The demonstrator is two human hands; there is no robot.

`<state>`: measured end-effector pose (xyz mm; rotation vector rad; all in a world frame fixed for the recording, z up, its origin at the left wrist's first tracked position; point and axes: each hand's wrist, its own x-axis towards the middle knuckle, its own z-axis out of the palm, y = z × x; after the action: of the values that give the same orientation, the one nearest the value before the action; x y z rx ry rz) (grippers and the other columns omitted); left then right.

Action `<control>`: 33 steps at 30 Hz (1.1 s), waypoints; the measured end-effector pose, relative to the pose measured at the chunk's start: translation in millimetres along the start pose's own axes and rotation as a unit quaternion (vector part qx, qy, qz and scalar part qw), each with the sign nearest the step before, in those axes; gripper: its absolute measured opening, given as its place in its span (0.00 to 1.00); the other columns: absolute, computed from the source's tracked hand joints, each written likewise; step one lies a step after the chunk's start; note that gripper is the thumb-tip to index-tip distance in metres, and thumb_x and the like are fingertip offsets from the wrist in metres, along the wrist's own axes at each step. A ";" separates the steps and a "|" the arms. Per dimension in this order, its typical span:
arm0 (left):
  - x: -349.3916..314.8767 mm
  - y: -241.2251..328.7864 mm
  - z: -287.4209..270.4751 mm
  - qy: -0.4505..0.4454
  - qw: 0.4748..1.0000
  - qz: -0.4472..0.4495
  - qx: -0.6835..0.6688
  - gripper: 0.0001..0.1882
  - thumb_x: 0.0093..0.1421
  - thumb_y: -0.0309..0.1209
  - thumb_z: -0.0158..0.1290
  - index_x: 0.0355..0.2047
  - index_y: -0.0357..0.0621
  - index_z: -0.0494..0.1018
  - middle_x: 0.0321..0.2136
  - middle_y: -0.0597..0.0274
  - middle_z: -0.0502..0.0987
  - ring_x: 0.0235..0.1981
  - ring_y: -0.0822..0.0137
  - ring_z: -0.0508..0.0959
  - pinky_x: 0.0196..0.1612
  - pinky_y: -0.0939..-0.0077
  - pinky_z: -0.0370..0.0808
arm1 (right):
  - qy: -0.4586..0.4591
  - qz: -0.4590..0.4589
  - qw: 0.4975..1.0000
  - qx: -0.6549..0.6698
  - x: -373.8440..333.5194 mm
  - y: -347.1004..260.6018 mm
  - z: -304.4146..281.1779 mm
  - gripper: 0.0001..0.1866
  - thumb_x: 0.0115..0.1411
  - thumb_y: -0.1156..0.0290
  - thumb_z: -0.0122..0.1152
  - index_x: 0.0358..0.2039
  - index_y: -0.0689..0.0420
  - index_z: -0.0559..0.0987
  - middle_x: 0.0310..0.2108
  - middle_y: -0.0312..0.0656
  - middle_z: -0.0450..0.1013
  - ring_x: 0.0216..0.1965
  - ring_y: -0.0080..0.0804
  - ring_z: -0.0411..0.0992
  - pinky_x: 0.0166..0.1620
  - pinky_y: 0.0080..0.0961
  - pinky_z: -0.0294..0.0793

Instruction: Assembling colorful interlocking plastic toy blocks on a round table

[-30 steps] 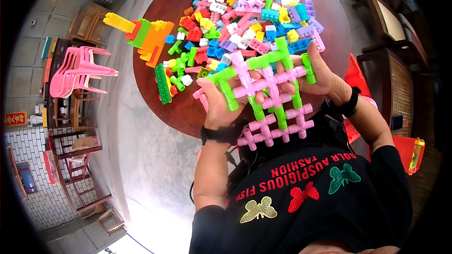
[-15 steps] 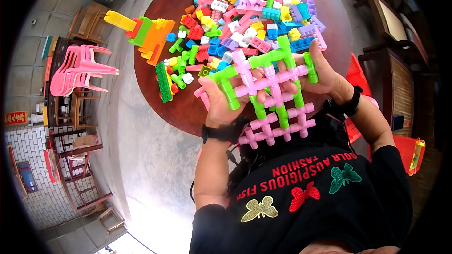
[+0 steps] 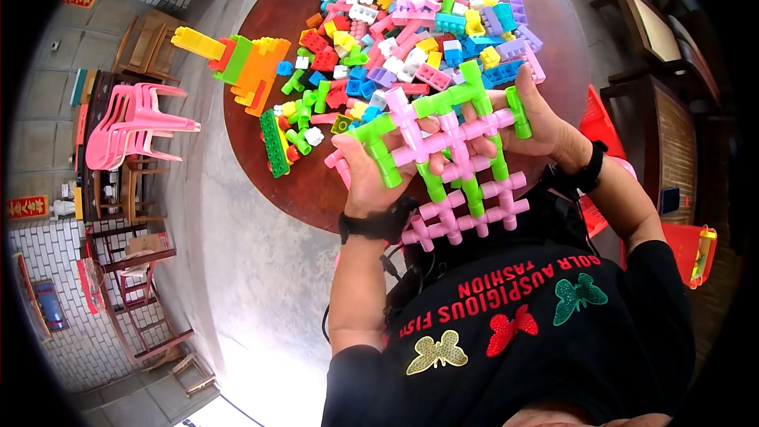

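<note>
A lattice of pink and green plastic pipe pieces is held up between my two hands, over the near edge of the round table. My left hand grips its left side, the thumb up against a green piece and the fingers behind the lattice. On the other side my right hand holds it, thumb pointing up beside a green end piece. Some fingertips of both hands show through the gaps; the rest are hidden. The lattice's lower rows hang in front of my black shirt.
A heap of coloured building blocks covers the far part of the brown round table. Left of it lie an orange, green and yellow block build and a green block plate. Pink stools stand left; a red chair is at right.
The view has shifted slightly. Both hands keep their hold on the lattice, which stays in nearly the same place.
</note>
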<state>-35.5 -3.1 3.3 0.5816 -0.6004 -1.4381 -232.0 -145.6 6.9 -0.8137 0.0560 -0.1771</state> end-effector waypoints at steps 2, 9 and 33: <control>-0.8 2.7 0.1 -0.003 1.000 -0.002 0.017 0.59 0.43 0.79 0.26 0.50 0.33 0.67 0.38 0.48 0.76 0.26 0.56 0.77 0.30 0.63 0.74 | -0.017 -0.002 1.000 -0.001 -0.1 0.6 -2.8 0.54 0.48 0.21 0.26 0.44 0.64 0.71 0.30 0.41 0.71 0.34 0.28 0.69 0.44 0.24 0.67; -5.5 8.8 -2.3 -0.090 0.992 0.003 0.090 0.45 0.54 0.66 0.43 0.50 0.31 0.65 0.37 0.52 0.73 0.32 0.59 0.75 0.35 0.66 0.72 | -0.016 -0.025 0.997 -0.066 -5.1 -5.6 9.0 0.38 0.57 0.42 0.52 0.54 0.65 0.67 0.44 0.42 0.70 0.42 0.29 0.68 0.48 0.25 0.65; -3.7 11.9 -0.2 -0.074 0.993 -0.034 0.083 0.36 0.59 0.58 0.39 0.44 0.31 0.69 0.36 0.50 0.73 0.31 0.57 0.76 0.35 0.66 0.72 | 0.078 -0.002 0.996 -0.049 -1.1 -2.1 17.2 0.35 0.50 0.45 0.61 0.47 0.63 0.69 0.34 0.43 0.70 0.34 0.29 0.71 0.40 0.26 0.70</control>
<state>-26.9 1.2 11.2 0.6339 -0.8317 -1.5127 -231.3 -134.5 20.3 -0.8968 0.2121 -0.2423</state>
